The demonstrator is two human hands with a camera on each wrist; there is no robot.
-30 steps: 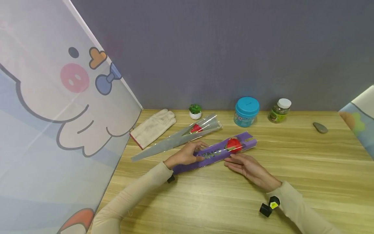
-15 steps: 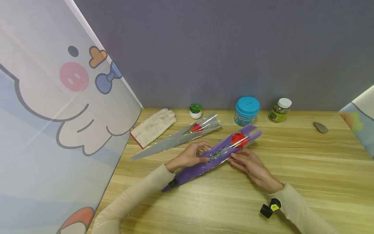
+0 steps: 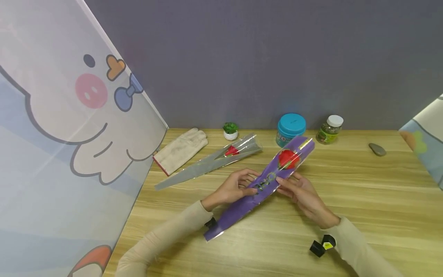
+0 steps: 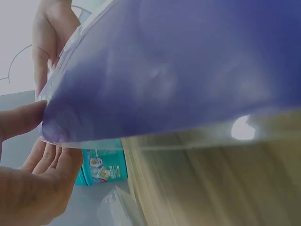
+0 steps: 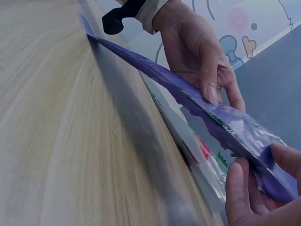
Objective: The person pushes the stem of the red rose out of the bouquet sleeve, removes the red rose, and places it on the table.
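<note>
A red rose (image 3: 289,159) in a purple wrapper (image 3: 238,209) with a clear front lies slantwise between my two hands, its bloom toward the upper right. My left hand (image 3: 235,188) grips the wrapper's middle from the left, thumb on top. With thumb above and fingers beneath, my right hand (image 3: 304,196) pinches the right edge just below the bloom. In the right wrist view the purple wrapper (image 5: 160,75) hangs above the tabletop with its thin end low. Purple film (image 4: 164,70) fills much of the left wrist view.
Behind lies another rose in a grey wrapper (image 3: 194,171), next to a white glove (image 3: 181,151). A small potted plant (image 3: 230,131), a blue-lidded tub (image 3: 290,129), a white-capped jar (image 3: 330,130) and a stone (image 3: 377,149) line the back of the wooden table (image 3: 380,200).
The purple-wrapped rose has been lifted and turned steeper, its bloom end moving up and right and its thin end down. My right hand, first beside the edge, now pinches it.
</note>
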